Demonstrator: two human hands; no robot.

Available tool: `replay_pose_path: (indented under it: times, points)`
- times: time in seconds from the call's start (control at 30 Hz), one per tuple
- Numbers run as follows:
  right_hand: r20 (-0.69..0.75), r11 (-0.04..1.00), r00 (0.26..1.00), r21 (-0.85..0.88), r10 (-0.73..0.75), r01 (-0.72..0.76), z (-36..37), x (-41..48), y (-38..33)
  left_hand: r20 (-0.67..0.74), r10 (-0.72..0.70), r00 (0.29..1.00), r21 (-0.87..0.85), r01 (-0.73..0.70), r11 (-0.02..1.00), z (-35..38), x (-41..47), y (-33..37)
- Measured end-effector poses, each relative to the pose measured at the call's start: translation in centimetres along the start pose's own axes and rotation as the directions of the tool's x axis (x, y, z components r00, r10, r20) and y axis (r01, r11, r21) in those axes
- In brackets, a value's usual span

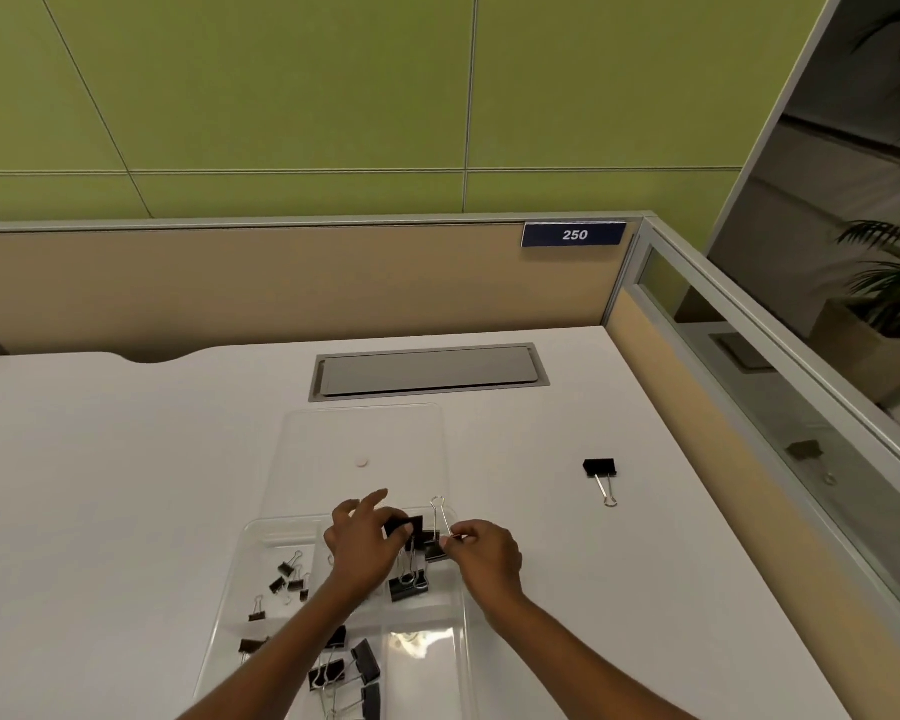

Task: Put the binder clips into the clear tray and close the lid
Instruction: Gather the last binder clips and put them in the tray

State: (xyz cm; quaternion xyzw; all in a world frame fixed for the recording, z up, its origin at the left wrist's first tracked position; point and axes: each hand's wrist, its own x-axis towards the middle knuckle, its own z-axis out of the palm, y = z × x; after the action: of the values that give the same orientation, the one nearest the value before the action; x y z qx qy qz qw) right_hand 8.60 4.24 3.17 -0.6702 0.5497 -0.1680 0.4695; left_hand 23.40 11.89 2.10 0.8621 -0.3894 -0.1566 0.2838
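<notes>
Two clips are in your hands, over the far right part of the clear tray [281,537]. Your left grip [362,553] is curled round a black binder clip [404,526], with one finger sticking out toward the far side. Your right grip [487,556] pinches a wire handle of a second clip [436,550], and that clip's other handle points up. The two held clips are very close, but you cannot tell if they touch.

Just below them, a big clip [409,587] lies in the far right box of the tray. A bunch of small clips [287,576] lies in the left box. More large clips [354,667] lie piled in the near middle box, partly hidden by your left arm.

The lid [365,444] is open. It lies flat on the white surface [126,459], joined to the tray's far edge, and it has a small round dot [361,463] on it. Its far edge stops just before a grey hatch [427,371] set into the surface.

One loose clip [600,469] lies on the surface well to the right of the tray, between the lid and the surface's right edge. A tan wall [281,283] runs along the far edge, with a blue sign [574,234] that says 250. A side wall with a glass strip [749,407] runs along the right edge. A wide stretch of surface lies to the left of the tray.
</notes>
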Motion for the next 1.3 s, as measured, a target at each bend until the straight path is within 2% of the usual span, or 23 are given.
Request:
replay_pose_path:
  times: [0.17, 0.33, 0.53, 0.73, 0.83, 1.0, 1.13, 1.3]
  points:
    - [-0.069, 0.976, 0.992, -0.201, -0.102, 0.086, 1.0, -0.7, 0.0, 0.025, 0.072, 0.997, 0.143, -0.075, 0.987, 0.8, -0.9, -1.1]
    - [-0.092, 0.966, 0.992, -0.254, -0.084, 0.058, 2.2, -1.0, 0.6, 0.100, 0.116, 0.988, 0.252, -0.138, 0.958, 1.1, -1.0, -2.0]
    - [-0.130, 0.955, 0.985, -0.287, -0.115, 0.074, 2.1, -1.4, 0.1, 0.098, 0.117, 0.988, 0.265, -0.139, 0.954, 0.5, -0.8, -2.5]
    - [-0.119, 0.907, 0.967, -0.387, -0.226, 0.165, 1.8, -2.0, -0.1, 0.086, 0.101, 0.991, 0.250, -0.119, 0.961, 0.4, -0.9, -2.5]
    - [-0.132, 0.863, 0.932, -0.440, -0.337, 0.250, 2.2, -2.6, 0.1, 0.080, 0.118, 0.990, 0.260, -0.135, 0.956, 0.5, -1.1, -2.4]
    - [-0.087, 0.793, 0.913, -0.532, -0.399, 0.296, 3.3, -2.4, 1.9, 0.076, 0.181, 0.981, 0.274, -0.195, 0.942, 0.8, -1.0, -2.3]
    - [-0.039, 0.710, 0.862, -0.586, -0.506, 0.390, 3.1, -2.1, 2.3, 0.088, 0.208, 0.974, 0.297, -0.225, 0.928, 0.9, -0.8, -2.1]
    - [0.019, 0.692, 0.842, -0.560, -0.539, 0.455, 2.8, -1.9, 2.7, 0.105, 0.237, 0.966, 0.322, -0.259, 0.911, 0.8, -0.7, -1.2]
